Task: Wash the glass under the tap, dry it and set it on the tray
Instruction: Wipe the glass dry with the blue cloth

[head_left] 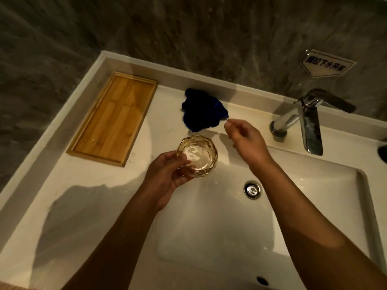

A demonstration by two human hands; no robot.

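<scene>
My left hand (167,174) grips the glass (196,156) from its left side — the thumb lies on the near wall and the fingers (184,159) curl over the rim and press on the side. The glass is amber, with cut facets, and it stands upright in my grip with its mouth toward me, so I see down to its bottom. It is held above the white counter (69,185), just at the left edge of the basin (293,206).

My right hand (245,135) holds nothing. It floats to the right of the glass and a little beyond it, apart from it, with the fingers half curled and the fingertips close together but not closed on any object.

Just beyond the fingertips of my right hand lies a dark blue cloth (203,110), crumpled on the counter near the back ledge. It is very near the fingertips, but I cannot tell if they touch it.

Further right of my right hand stands the chrome tap (305,120), with its spout pointing over the basin; I see no water running from it. Below my right wrist, in the bottom of the basin, sits the round metal drain (252,189).

Well to the left of my left hand, and beyond it, the wooden tray (114,120) rests flat on the counter — nothing lies on it.
</scene>
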